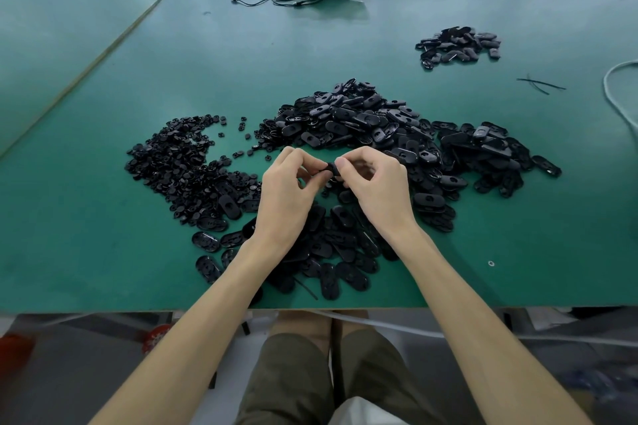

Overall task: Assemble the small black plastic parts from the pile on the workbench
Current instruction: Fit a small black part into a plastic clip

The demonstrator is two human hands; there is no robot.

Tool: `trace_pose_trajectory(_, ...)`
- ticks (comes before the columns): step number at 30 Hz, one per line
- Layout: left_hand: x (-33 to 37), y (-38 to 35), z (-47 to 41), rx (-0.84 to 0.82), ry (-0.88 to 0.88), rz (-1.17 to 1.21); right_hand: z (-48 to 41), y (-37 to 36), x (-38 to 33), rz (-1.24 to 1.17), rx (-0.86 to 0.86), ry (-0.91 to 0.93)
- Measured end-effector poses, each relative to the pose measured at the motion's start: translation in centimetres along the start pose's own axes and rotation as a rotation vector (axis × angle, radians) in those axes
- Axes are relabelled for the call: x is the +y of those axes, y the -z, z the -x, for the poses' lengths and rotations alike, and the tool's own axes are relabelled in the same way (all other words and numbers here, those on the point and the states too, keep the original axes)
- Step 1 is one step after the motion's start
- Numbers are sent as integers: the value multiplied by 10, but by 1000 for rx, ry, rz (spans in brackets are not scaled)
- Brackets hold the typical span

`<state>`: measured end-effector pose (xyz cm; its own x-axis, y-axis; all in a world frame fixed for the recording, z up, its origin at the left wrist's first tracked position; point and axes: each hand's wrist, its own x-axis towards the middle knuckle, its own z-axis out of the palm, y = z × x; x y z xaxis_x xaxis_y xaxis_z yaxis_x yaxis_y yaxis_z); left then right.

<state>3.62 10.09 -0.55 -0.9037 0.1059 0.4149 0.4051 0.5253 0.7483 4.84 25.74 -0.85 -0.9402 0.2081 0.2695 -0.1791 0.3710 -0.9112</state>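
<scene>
Centre of frame: left hand and right hand together pinch one small black part just above the pile on the green surface; probably light, stiff and smooth, best held by fingertips at its rim.

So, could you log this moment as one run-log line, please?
step: assembling | left hand: pinches small black part | right hand: pinches same part | big pile: beneath hands | small pile: far right on green workbench
</scene>
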Motion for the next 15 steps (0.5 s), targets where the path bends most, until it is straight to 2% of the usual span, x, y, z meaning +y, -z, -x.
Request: trace_pose_trajectory(15,-2,4,-2,-24,110,100,2,3,-1,-56,-53,-1)
